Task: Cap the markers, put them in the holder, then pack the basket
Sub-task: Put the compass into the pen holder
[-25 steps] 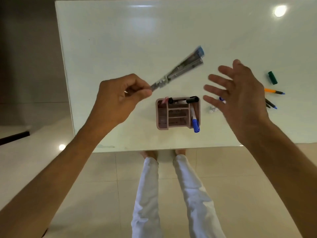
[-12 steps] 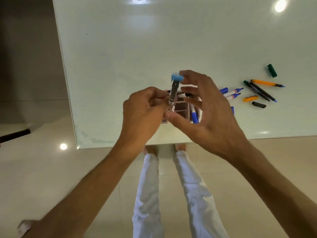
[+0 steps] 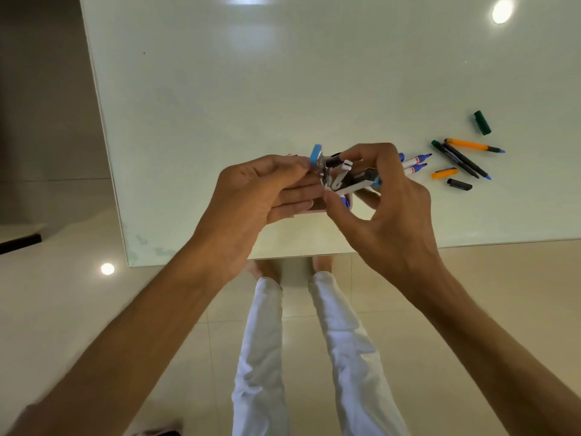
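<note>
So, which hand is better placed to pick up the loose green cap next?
The right hand: the green cap lies on its side of the table; the left hand is farther away.

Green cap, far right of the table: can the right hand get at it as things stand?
Probably not yet: the right hand grips the stapler. The table by the green cap looks open.

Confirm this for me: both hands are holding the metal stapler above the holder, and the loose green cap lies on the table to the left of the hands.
Not quite. In the head view the green cap lies to the right of the hands, beyond the loose pens. The rest holds: left hand and right hand both hold the metal stapler above the holder.
</note>
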